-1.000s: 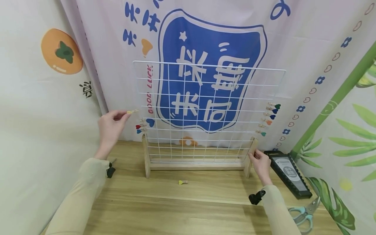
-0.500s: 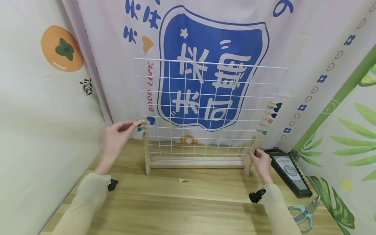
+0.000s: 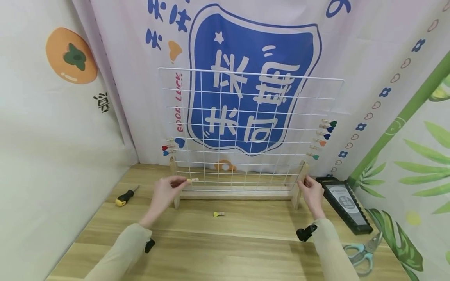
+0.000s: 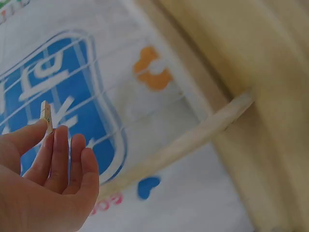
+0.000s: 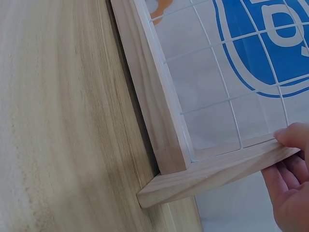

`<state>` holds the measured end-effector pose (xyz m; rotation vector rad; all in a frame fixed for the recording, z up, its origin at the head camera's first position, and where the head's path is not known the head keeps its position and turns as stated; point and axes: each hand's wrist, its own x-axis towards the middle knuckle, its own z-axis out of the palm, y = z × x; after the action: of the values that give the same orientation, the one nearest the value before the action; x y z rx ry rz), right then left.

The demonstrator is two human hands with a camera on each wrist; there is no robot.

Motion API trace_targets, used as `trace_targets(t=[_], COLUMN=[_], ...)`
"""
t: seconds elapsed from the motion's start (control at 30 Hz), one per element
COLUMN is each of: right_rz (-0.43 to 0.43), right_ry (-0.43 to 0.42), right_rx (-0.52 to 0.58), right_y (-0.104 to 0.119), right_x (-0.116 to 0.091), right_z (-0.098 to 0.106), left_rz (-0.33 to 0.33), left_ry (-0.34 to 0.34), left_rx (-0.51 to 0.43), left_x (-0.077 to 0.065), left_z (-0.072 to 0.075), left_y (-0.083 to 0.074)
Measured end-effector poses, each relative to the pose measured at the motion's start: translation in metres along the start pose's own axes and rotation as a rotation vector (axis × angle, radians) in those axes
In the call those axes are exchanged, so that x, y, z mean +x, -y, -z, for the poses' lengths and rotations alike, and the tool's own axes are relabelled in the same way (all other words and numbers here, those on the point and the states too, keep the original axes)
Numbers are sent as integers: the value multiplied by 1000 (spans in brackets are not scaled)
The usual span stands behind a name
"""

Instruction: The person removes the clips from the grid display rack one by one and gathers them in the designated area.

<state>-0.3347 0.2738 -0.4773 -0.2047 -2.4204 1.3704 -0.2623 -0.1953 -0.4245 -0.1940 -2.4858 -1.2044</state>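
Between thumb and fingertips my left hand (image 3: 168, 191) pinches a small wooden clothespin (image 4: 46, 115), its bare end sticking up in the left wrist view. In the head view this hand is in front of the lower left of a white wire grid (image 3: 239, 150) in a wooden stand (image 3: 235, 195). My right hand (image 3: 312, 193) grips the stand's right upright (image 5: 217, 175), thumb on one face and fingers behind. Clothespins with red and blue hearts (image 3: 166, 150) are clipped to the grid's left edge. Several more with coloured hearts (image 3: 327, 134) line its right edge. A yellow-heart clothespin (image 3: 218, 214) lies on the table before the stand.
A screwdriver (image 3: 125, 196) with a yellow and black handle lies at the table's left. To the right are a black case (image 3: 346, 205) and blue-handled scissors (image 3: 362, 253). A printed curtain (image 3: 147, 117) hangs behind the grid.
My left hand has moved from beside the grid's left edge down and rightward, still pinching its clothespin, so the screwdriver is now uncovered. The right hand stays on the upright.
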Motion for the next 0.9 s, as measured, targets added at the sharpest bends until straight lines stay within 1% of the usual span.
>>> trace_targets(t=[0.17, 0.27, 0.4, 0.5, 0.67, 0.9], right_rz=[-14, -18, -23, -19, -20, -19], right_ry=[-1, -9, -7, -11, -16, -12], right_rx=[18, 15, 2, -4, 6, 3], right_y=[0, 0, 1, 1, 0, -1], right_x=[1, 1, 0, 0, 1, 2], right_z=[1, 1, -1, -2, -1, -1], left_rz=[22, 6, -33, -47, -40, -51], left_ry=[97, 137, 162, 179, 198, 194], left_rx=[26, 35, 67, 95, 123, 192], left_x=[-7, -12, -19, -23, -30, -34], left_z=[-27, -43, -59, -67, -76, -87], left_y=[16, 27, 39, 42, 43, 51])
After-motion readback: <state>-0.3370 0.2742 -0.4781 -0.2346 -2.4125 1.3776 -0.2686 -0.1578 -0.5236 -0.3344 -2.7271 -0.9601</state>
